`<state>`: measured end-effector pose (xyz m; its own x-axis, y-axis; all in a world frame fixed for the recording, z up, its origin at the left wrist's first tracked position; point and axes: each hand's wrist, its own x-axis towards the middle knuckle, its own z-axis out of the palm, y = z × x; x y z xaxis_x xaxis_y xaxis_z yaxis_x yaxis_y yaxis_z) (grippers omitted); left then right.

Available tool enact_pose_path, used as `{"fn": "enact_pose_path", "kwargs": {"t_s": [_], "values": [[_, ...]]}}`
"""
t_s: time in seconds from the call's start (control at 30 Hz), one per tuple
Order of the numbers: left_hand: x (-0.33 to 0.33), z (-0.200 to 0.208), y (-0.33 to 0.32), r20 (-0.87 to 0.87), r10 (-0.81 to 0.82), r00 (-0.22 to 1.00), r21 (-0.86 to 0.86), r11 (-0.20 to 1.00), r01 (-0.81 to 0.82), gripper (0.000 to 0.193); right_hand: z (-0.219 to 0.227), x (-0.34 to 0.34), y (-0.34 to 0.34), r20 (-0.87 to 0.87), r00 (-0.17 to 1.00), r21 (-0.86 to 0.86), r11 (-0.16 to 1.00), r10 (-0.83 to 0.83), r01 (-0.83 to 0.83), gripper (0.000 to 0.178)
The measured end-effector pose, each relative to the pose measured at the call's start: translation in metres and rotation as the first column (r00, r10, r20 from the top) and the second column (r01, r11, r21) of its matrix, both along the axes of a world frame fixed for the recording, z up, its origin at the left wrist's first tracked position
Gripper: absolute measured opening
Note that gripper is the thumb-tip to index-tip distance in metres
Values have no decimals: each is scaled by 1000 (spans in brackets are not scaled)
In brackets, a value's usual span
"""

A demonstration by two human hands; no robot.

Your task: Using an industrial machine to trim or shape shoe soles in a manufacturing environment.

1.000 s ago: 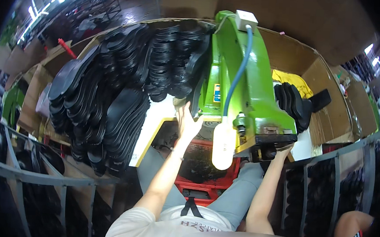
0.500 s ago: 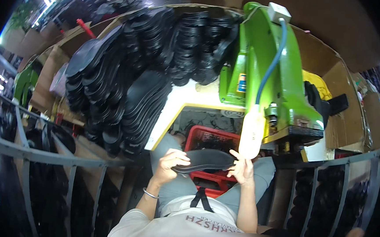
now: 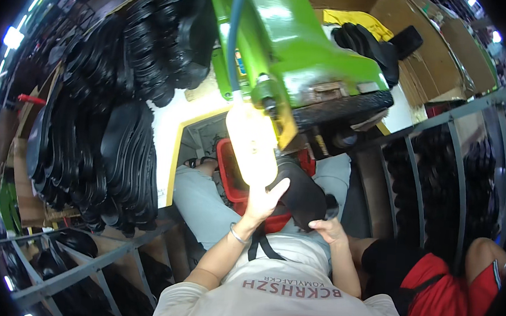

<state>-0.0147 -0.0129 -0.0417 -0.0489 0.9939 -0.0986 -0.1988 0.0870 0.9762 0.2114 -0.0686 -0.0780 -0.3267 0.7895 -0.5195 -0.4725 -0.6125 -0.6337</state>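
Observation:
A black shoe sole (image 3: 304, 194) is tilted over my lap, its upper end under the head of a green machine (image 3: 307, 56). My right hand (image 3: 333, 231) pinches the sole's lower edge between thumb and fingers. On the other side, my left hand (image 3: 263, 203) has its thumb stretched out against the sole's left edge. Its fingers are lost behind the glare of a bright work lamp (image 3: 251, 140), so their grip is hidden. Below the machine, partly covered by the sole and my hands, sits a red plastic basket (image 3: 225, 162).
Stacks of black soles (image 3: 127, 155) crowd the white, yellow-edged table (image 3: 167, 164) at left. Behind the machine stands a cardboard box wall (image 3: 424, 64) beside a yellow cloth (image 3: 356, 22). Metal racks (image 3: 458, 166) flank me. Another person's red-clothed leg (image 3: 455, 289) is close at right.
The view has turned, shifting the machine and soles leftward. The sole, earlier held level between both hands in front of the basket, now slants under the machine head. My left hand has moved beside the lamp.

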Motion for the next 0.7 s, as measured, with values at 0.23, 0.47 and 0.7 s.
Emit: {"fn": "enact_pose_path", "kwargs": {"t_s": [0.23,0.47,0.7], "values": [[23,68,42,-434,109,894,269,963,13,12,15,-35,-8,-98,987,-66,989,129,-136,67],[15,42,17,-364,337,869,316,922,-225,9,16,1,-14,-91,979,94,978,-180,188,75],[-1,48,14,-411,275,869,267,948,-174,25,71,25,69,40,899,335,854,-436,399,52]]}}
